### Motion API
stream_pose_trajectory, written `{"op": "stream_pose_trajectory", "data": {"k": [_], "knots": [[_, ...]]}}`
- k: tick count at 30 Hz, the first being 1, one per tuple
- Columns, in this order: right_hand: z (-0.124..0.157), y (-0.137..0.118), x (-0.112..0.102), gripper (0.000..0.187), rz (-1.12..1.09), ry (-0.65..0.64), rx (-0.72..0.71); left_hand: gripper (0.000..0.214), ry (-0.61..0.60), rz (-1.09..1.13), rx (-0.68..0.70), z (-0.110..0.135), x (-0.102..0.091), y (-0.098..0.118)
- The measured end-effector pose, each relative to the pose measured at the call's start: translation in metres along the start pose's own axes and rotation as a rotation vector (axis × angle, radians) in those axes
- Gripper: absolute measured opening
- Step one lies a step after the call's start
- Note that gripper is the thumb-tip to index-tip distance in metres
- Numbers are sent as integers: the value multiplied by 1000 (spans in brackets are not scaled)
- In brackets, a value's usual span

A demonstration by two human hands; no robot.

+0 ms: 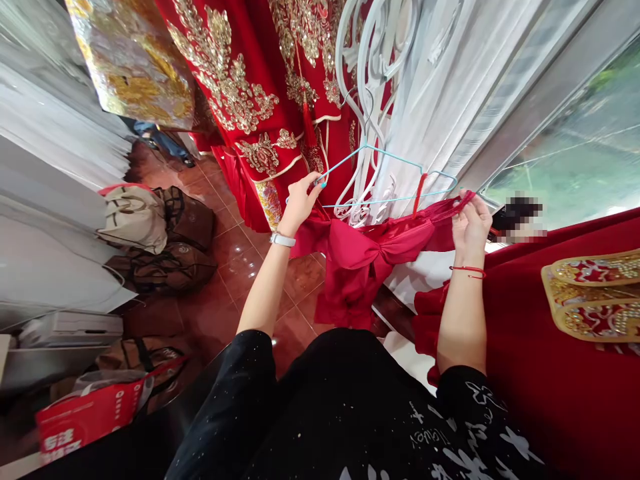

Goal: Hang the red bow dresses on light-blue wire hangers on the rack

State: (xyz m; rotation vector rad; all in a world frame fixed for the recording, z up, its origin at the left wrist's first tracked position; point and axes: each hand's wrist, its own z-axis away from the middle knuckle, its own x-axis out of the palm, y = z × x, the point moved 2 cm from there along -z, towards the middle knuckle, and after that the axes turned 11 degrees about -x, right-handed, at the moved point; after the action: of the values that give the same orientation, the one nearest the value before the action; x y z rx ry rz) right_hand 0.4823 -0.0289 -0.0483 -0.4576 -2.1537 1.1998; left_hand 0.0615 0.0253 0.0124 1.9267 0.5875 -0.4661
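Note:
A light blue wire hanger point(395, 175) hangs from a white ornate metal rack point(367, 80). My left hand point(299, 202) pinches the hanger's left end. My right hand point(470, 223) is closed on the thin strap of a plain red satin garment point(370, 257) with a big bow, holding it at the hanger's right end. The garment droops below the hanger between my hands. I wear black sleeves, a white watch on the left wrist and a red string on the right.
Red gowns with gold embroidery point(260, 87) hang behind the rack. More red embroidered cloth point(565, 333) lies at the right by a window. Brown and beige bags point(160, 233) and a red paper bag point(90, 417) sit on the tiled floor at the left.

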Motion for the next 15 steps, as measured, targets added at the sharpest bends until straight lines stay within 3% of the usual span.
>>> {"op": "stream_pose_trajectory", "data": {"k": [3, 8, 15], "knots": [[-4, -10, 18, 21, -3, 54, -101, 16, -2, 7, 2, 0, 0, 1], [-17, -26, 41, 22, -60, -6, -181, 18, -12, 11, -9, 2, 1, 3], [-33, -34, 53, 14, 18, -111, -54, 19, -1, -4, -22, 2, 0, 4]]}}
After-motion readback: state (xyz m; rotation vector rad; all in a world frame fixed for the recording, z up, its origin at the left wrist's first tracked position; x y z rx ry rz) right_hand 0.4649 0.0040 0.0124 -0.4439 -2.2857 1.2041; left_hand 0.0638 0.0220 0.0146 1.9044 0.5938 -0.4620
